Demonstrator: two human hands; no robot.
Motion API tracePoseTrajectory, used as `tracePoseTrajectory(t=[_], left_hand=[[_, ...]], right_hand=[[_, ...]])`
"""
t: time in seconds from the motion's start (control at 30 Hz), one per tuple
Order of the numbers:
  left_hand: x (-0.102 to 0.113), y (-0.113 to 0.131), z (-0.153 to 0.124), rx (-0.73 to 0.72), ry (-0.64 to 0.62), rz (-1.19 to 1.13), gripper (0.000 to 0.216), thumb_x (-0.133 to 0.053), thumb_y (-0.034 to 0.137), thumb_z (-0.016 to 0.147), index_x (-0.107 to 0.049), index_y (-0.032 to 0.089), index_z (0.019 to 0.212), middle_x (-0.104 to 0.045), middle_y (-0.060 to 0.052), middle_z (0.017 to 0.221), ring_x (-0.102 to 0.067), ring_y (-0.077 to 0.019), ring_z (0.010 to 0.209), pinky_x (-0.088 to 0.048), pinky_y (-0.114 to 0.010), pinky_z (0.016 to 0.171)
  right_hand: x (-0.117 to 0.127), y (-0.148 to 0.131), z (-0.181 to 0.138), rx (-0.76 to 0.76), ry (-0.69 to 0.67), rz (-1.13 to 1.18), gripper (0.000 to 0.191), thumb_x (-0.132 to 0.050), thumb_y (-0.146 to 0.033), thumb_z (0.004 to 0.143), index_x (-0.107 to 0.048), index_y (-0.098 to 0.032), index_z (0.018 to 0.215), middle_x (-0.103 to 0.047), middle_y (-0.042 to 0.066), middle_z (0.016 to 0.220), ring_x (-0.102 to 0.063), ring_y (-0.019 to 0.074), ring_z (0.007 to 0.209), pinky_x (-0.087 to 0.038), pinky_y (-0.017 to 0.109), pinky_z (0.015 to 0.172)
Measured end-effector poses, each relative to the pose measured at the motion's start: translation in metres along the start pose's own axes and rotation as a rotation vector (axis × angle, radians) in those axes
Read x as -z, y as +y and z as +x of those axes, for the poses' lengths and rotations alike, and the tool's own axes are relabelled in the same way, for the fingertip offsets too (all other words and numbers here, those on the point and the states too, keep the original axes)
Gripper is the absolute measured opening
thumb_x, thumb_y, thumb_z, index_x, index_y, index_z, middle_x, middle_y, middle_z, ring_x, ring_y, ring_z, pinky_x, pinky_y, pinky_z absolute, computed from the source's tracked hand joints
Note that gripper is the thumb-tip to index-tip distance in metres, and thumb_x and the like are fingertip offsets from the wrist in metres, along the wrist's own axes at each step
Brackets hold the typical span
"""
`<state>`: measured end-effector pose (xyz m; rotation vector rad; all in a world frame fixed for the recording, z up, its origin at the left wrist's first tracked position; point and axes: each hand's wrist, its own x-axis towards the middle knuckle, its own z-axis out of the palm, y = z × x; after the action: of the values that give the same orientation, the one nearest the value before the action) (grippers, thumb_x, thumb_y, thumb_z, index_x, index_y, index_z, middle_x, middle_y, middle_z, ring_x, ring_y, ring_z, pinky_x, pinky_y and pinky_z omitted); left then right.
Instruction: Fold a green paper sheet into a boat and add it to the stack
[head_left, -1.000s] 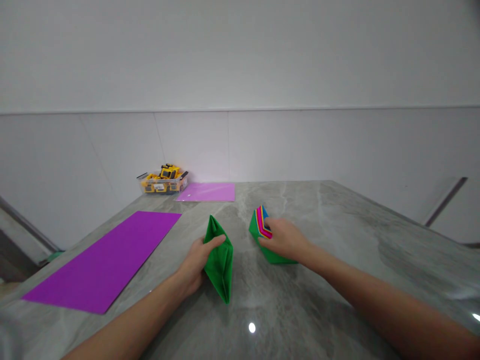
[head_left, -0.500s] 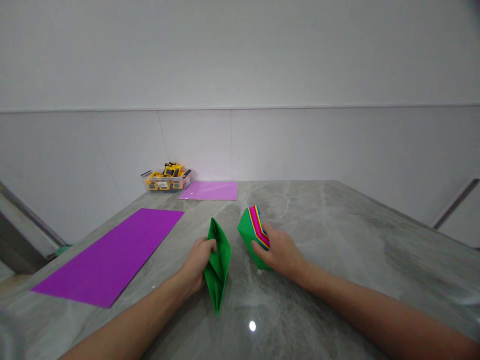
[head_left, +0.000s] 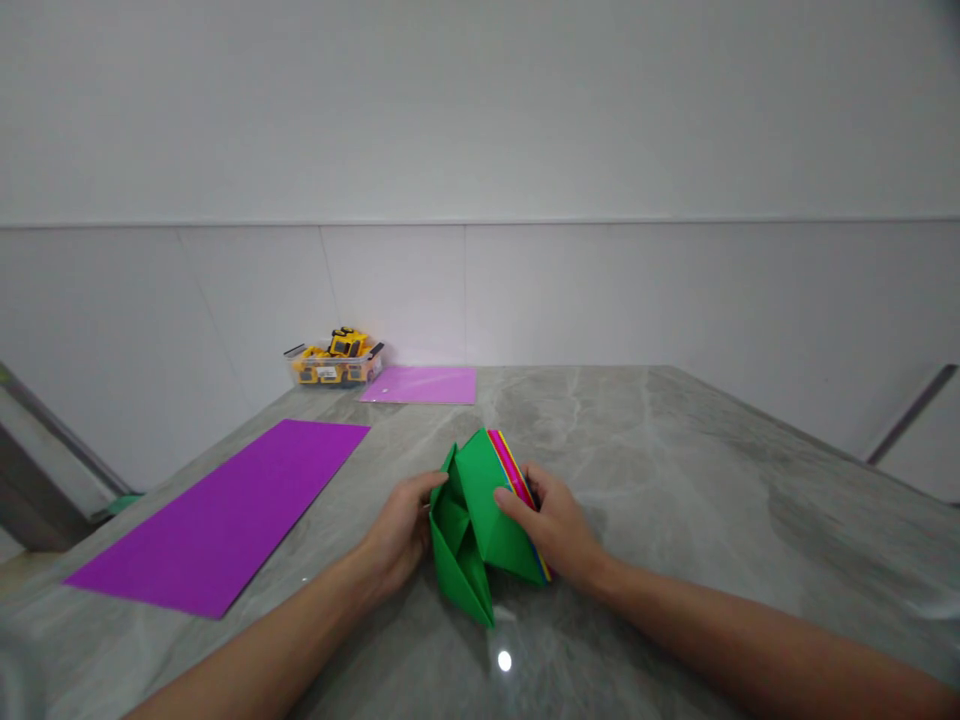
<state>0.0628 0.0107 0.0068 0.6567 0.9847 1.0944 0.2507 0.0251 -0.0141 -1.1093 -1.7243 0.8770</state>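
Observation:
My left hand [head_left: 409, 530] is closed on the left side of a folded green paper piece [head_left: 459, 560], its thumb at the upper edge. The piece gapes open, showing inner folds. My right hand [head_left: 559, 525] grips a second green folded paper piece [head_left: 499, 515] with pink, yellow and blue stripes along its right edge, thumb on the front and fingers behind. The two green pieces meet between my hands; whether one is tucked into the other, I cannot tell. Both are held just over the grey marbled table [head_left: 675, 560].
A large purple sheet [head_left: 232, 515] lies on the left of the table. Farther back is a lighter purple sheet [head_left: 424, 385], beside a clear plastic box [head_left: 330, 372] holding yellow toy vehicles [head_left: 349, 345]. A white wall [head_left: 570, 290] stands behind the table.
The two green pieces, apart before, have come together. My right hand has turned the striped piece and brought it left; the left piece has tilted, its lower tip swinging right.

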Motion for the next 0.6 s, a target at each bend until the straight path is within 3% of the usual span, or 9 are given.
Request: tracePoseTrajectory(t=[0.17, 0.27, 0.43, 0.6], left_hand=[[0.0, 0.002, 0.0, -0.143, -0.087, -0.035, 0.018, -0.065, 0.018, 0.082, -0.07, 0.01, 0.097, -0.076, -0.014, 0.095, -0.073, -0.0255, 0.081, -0.059, -0.034, 0.075], [0.001, 0.0, 0.002, -0.207, -0.065, -0.045, 0.022, -0.069, 0.017, 0.081, -0.069, 0.011, 0.101, -0.075, -0.014, 0.097, -0.073, -0.0245, 0.082, -0.059, -0.034, 0.076], [0.003, 0.0, 0.003, -0.247, 0.027, -0.017, 0.024, -0.07, 0.014, 0.078, -0.068, 0.01, 0.102, -0.075, -0.012, 0.088, -0.072, -0.0218, 0.072, -0.059, -0.032, 0.068], [0.003, -0.004, 0.003, -0.208, 0.008, -0.019, 0.018, -0.074, 0.024, 0.078, -0.07, 0.011, 0.089, -0.073, -0.008, 0.075, -0.068, -0.0183, 0.062, -0.055, -0.027, 0.06]], right_hand=[[-0.001, 0.014, 0.01, -0.092, 0.02, 0.185, 0.037, -0.061, -0.054, 0.079, -0.055, -0.017, 0.08, -0.055, 0.0, 0.071, -0.052, 0.0161, 0.065, -0.043, 0.028, 0.057], [-0.001, 0.014, 0.01, -0.111, 0.009, 0.251, 0.039, -0.063, -0.055, 0.078, -0.055, -0.017, 0.082, -0.057, 0.0, 0.073, -0.055, 0.0169, 0.066, -0.045, 0.029, 0.06], [-0.002, 0.012, 0.006, -0.048, -0.002, 0.195, 0.035, -0.064, -0.051, 0.081, -0.057, -0.017, 0.085, -0.06, 0.001, 0.076, -0.057, 0.0175, 0.071, -0.046, 0.029, 0.062], [-0.002, 0.011, 0.003, -0.028, -0.025, 0.156, 0.032, -0.063, -0.048, 0.083, -0.056, -0.017, 0.083, -0.057, -0.001, 0.073, -0.055, 0.0158, 0.067, -0.045, 0.028, 0.06]])
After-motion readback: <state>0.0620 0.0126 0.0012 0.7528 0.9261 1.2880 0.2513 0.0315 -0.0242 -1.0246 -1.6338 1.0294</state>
